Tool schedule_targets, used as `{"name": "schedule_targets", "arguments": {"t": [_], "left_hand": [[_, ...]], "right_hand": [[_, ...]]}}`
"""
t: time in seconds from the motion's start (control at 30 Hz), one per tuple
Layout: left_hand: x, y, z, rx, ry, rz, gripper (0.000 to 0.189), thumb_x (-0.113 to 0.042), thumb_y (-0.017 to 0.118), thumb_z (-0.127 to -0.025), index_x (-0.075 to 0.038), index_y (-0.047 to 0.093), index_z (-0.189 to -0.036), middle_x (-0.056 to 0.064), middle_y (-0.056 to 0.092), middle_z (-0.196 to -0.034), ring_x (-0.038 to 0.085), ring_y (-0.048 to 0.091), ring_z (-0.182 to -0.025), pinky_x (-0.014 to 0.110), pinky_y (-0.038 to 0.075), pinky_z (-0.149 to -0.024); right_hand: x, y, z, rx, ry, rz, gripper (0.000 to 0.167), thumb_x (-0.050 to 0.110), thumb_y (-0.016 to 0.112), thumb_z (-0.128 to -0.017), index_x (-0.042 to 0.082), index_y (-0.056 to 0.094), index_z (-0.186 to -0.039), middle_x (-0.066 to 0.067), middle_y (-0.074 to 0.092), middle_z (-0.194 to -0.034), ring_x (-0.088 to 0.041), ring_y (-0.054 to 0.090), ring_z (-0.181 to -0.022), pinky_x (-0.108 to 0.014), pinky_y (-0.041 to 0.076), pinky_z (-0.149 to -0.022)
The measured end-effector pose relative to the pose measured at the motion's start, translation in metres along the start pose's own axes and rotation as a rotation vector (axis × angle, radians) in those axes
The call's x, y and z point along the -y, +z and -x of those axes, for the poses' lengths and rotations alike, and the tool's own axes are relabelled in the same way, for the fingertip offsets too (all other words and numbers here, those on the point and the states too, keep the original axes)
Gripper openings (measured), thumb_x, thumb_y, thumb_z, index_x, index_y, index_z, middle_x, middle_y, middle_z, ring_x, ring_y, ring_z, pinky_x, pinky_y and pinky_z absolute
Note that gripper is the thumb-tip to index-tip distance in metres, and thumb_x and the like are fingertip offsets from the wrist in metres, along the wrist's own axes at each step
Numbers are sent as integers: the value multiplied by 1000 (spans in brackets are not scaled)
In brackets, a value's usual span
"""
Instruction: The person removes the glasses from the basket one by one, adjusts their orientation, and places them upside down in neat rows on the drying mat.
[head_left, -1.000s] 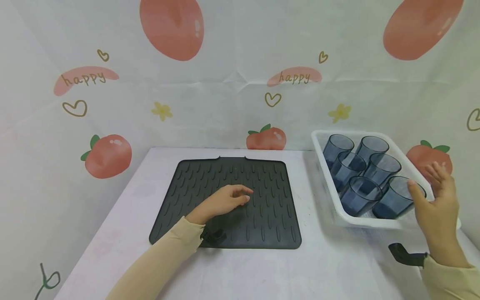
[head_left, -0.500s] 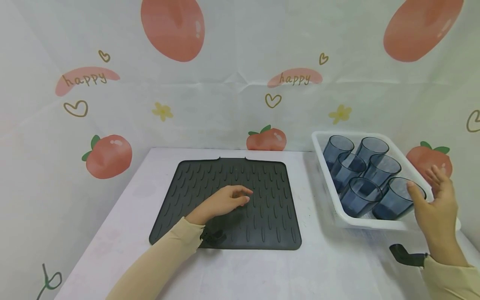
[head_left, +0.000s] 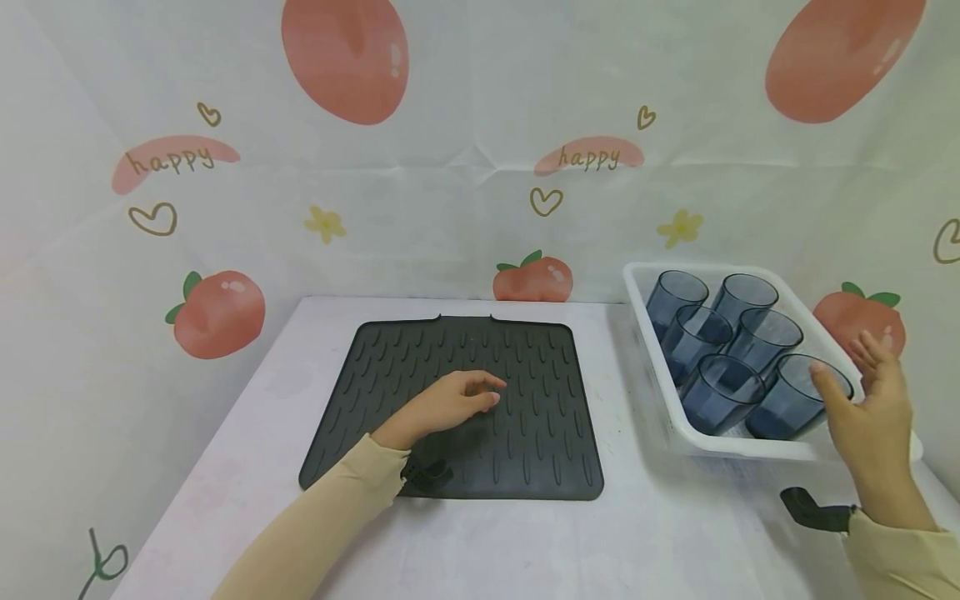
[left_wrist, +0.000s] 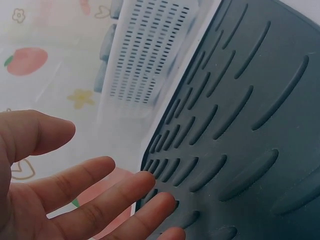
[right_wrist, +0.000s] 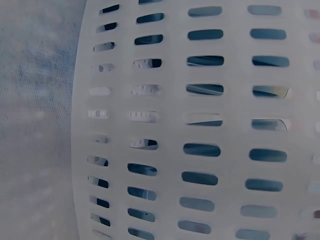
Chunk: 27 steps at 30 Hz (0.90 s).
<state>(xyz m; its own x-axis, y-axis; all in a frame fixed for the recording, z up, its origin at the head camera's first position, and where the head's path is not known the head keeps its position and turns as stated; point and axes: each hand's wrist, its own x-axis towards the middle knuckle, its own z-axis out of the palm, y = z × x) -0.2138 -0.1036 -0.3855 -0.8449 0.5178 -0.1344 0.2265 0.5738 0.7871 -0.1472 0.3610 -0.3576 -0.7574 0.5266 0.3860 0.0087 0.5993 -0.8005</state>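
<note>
My left hand (head_left: 446, 408) hovers over a dark ridged drying mat (head_left: 540, 450), its fingers relaxed and holding nothing. In the left wrist view the thumb and fingers of the left hand (left_wrist: 85, 200) are spread apart beside the mat. My right hand (head_left: 877, 417) is at the near right corner of a white basket (head_left: 750, 448); its thumb overlaps the rim of the nearest right blue glass tumbler (head_left: 795, 396), and the fingers are loosely spread. Several such tumblers stand in the basket. Only the slotted wall of the basket (right_wrist: 167, 165) fills the right wrist view; the right hand is hidden there.
A white cloth-covered table (head_left: 510, 550) lies under the mat and basket. Behind it hangs a white backdrop (head_left: 420, 217) printed with peaches, hearts and the word "happy". The basket stands to the right of the mat, near the backdrop.
Almost nothing differs. The right hand has shifted very slightly to the left at the basket corner; the left hand, mat and tumblers have stayed in place.
</note>
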Motion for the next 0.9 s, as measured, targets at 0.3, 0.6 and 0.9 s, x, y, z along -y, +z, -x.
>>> {"name": "schedule_targets", "arguments": {"t": [0.3,0.6,0.9], "left_hand": [[4,1,-1,-6,1,-4,35,-29,55,-99,-14,60,-130,7,68,-101,23,63,-95,40,49,-87],[5,1,-1,-3,2,0,35,-30,54,-99,-15,60,-130,5,68,-101,22,63,-95,42,50,-87],[4,2,1,-3,-9,5,35,-28,54,-99,-14,60,-131,8,67,-102,24,62,-96,41,49,-86]], "right_hand": [[-7,-1,-3,95,-12,81,70,23,56,-95,8,20,-154,-19,24,-158,-42,24,-143,-44,13,-120],[-7,-3,-4,253,-11,109,77,30,53,-98,6,8,-155,-29,15,-157,-52,19,-139,-56,14,-115],[-8,-4,-8,340,-60,108,81,30,54,-97,0,5,-154,-36,12,-154,-59,19,-135,-65,14,-110]]}}
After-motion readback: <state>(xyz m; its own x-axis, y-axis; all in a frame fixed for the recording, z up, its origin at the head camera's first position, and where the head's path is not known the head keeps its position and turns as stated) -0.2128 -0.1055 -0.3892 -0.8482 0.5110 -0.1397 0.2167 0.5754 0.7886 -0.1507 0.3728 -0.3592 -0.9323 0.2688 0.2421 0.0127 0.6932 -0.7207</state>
